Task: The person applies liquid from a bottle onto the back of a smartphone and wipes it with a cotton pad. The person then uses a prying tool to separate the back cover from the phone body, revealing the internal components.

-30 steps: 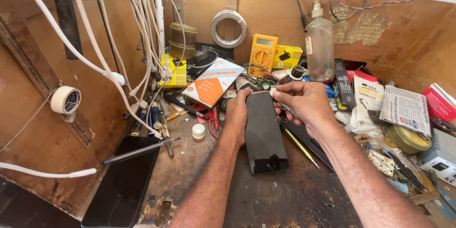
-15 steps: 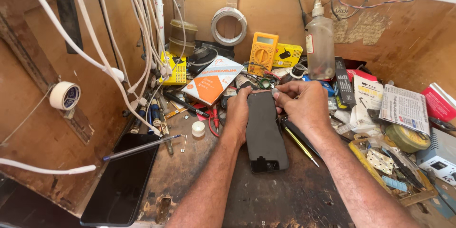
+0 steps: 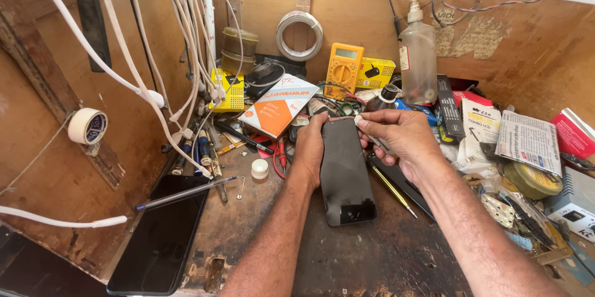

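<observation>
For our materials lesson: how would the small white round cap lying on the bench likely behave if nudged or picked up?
The white cap looks small and plastic, so probably light and stiff. It sits flat on the wooden bench, so a nudge would likely slide it; tipped on edge, its round shape could roll. Clutter close by, such as the red-handled tool, might stop it.

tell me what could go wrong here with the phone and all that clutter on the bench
The black phone is steadied only at its top end by the left hand, so it might pivot on the bench while the right hand works a thin tool at its top edge. That tool could slip and scratch it. The clear bottle stands close behind and could be knocked over.
</observation>
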